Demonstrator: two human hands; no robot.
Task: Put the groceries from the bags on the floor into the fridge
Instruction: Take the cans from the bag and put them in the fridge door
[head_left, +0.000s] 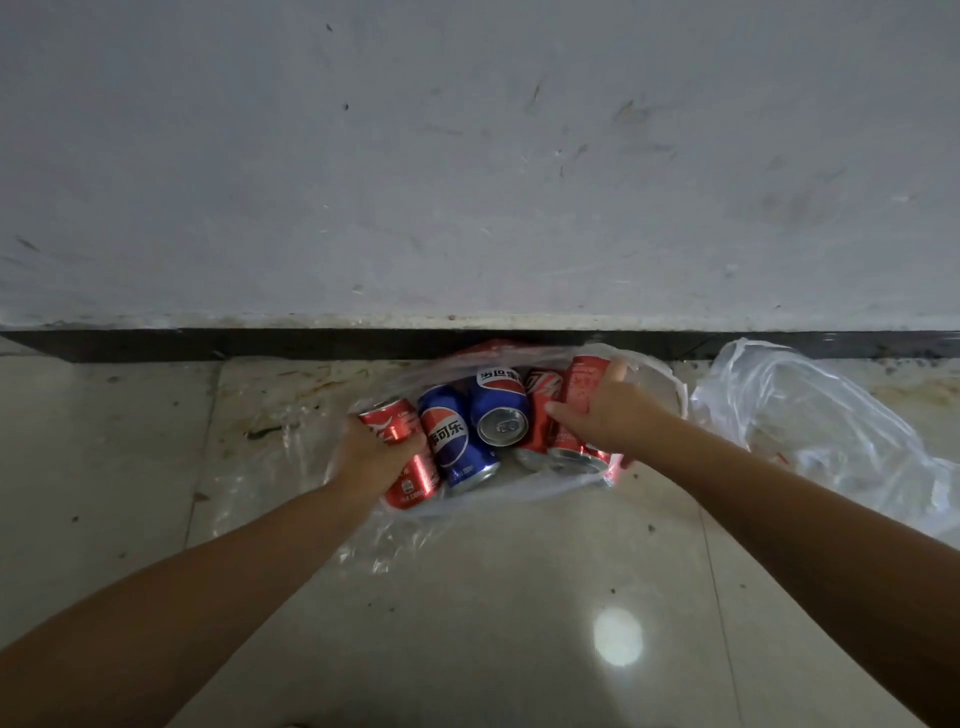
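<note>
A clear plastic bag (291, 441) lies open on the floor against the wall, holding several soda cans. My left hand (371, 457) is wrapped around a red cola can (395, 423) at the bag's left end. Beside it lie two blue Pepsi cans, one (454, 441) on its side and one (498, 405) with its silver top facing me. My right hand (615, 410) grips a red can (584, 387) at the right end. Another red can (540, 410) lies just left of that one, partly hidden.
A second clear plastic bag (810, 415) lies crumpled on the floor to the right. A grey scuffed wall (467, 156) with a black skirting board (208, 344) stands directly behind the bags. Pale floor tiles (519, 597) stretch toward me.
</note>
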